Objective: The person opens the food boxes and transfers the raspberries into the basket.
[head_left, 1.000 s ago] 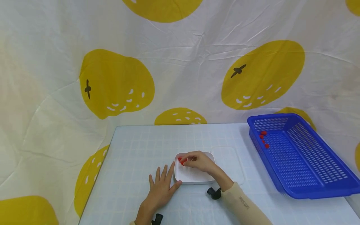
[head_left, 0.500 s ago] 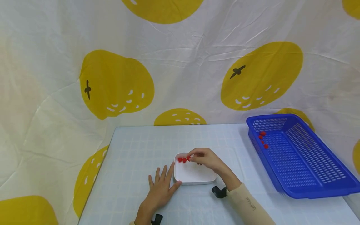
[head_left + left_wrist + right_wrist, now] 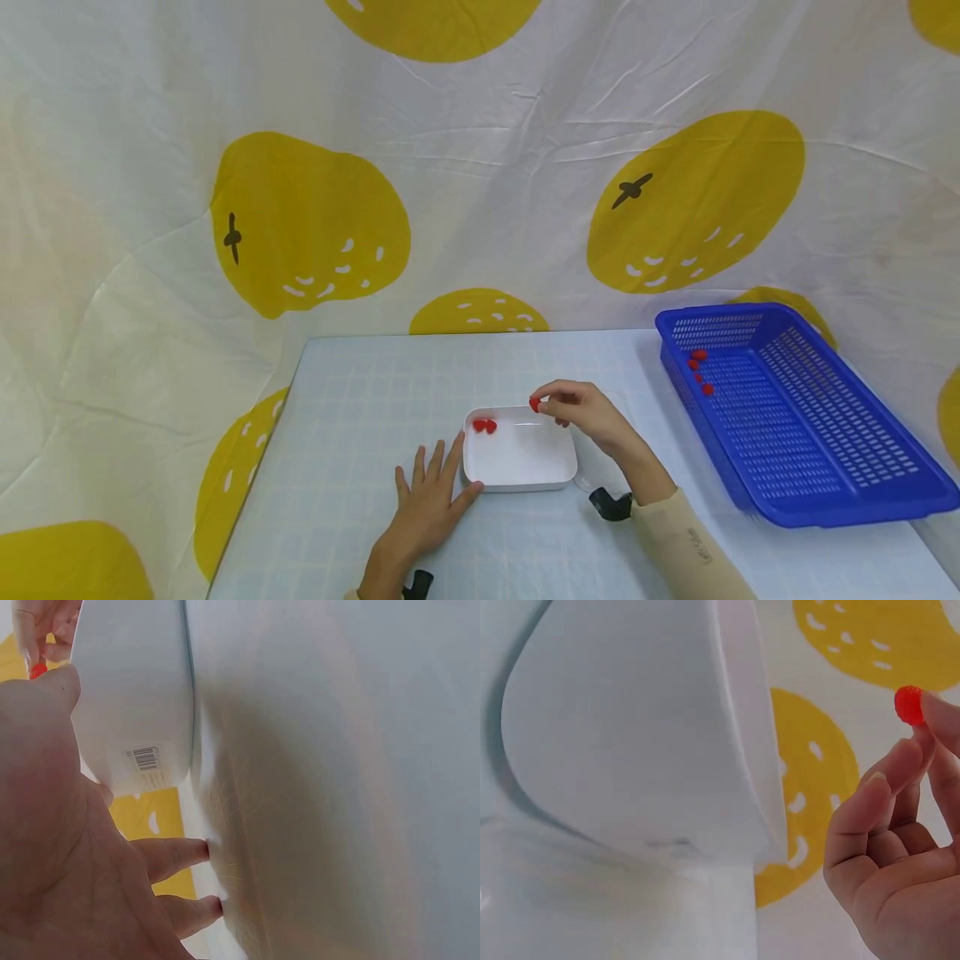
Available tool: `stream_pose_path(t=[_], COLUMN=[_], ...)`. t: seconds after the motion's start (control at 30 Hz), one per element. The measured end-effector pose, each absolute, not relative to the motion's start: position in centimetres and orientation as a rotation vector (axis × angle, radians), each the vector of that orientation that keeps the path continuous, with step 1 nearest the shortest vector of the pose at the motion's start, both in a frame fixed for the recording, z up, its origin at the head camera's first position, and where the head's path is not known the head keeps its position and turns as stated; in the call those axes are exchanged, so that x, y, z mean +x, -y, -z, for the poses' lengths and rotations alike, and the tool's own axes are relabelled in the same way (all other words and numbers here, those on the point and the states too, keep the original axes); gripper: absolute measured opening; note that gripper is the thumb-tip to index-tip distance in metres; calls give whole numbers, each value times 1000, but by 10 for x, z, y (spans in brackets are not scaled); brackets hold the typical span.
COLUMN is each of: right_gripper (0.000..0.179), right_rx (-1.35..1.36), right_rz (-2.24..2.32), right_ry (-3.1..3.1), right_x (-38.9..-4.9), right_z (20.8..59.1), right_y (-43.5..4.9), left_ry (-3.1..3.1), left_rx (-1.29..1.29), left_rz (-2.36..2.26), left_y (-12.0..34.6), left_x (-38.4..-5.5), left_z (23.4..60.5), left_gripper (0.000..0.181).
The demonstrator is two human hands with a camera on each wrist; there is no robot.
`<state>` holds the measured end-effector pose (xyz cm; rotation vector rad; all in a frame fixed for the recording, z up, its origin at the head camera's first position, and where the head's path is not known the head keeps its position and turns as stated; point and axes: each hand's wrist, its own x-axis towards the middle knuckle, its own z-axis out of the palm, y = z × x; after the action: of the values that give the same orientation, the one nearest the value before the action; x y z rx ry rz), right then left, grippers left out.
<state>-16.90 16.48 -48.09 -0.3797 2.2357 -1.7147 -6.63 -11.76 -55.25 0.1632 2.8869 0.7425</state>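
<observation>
A white rectangular container (image 3: 521,457) stands on the table, with two small red berries (image 3: 485,426) in its back left corner. My left hand (image 3: 430,512) lies with fingers spread at the container's left side, thumb and index finger against its wall; a barcode shows on that wall in the left wrist view. Above the container's back right rim, my right hand (image 3: 581,408) pinches another red berry (image 3: 909,705) between thumb and index finger. Its surface looks bumpy in the right wrist view. The other fingers of that hand are curled in.
A blue perforated basket (image 3: 798,442) stands at the right, with several red berries (image 3: 708,389) along its left side. Partly under my right forearm lies a clear flat lid (image 3: 596,471), beside the container. A fruit-patterned curtain (image 3: 480,208) hangs behind the table.
My right hand has lifted one berry out of the container's back left area and carried it right, over the back rim. Two berries stay inside. The left hand has kept its place.
</observation>
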Motion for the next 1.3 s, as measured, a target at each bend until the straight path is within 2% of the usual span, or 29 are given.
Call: stream_pose_path(t=[0.43, 0.77, 1.07, 1.3], right_gripper=[25, 27, 34, 37], right_rx=[-284, -349, -115, -3], right_rz=[1792, 1812, 1630, 1609], right_ry=[-2335, -2472, -2638, -2596], right_x=[-170, -167, -170, -183], right_z=[459, 426, 398, 397], right_y=[-217, -274, -330, -370], left_ry=[-2875, -2863, -2858, -2860], left_rx=[185, 179, 174, 173], left_rz=[-789, -787, -781, -783], left_y=[118, 120, 119, 119], left_x=[-65, -67, -66, -66], left_z=[549, 552, 553, 552], left_gripper=[85, 85, 86, 85])
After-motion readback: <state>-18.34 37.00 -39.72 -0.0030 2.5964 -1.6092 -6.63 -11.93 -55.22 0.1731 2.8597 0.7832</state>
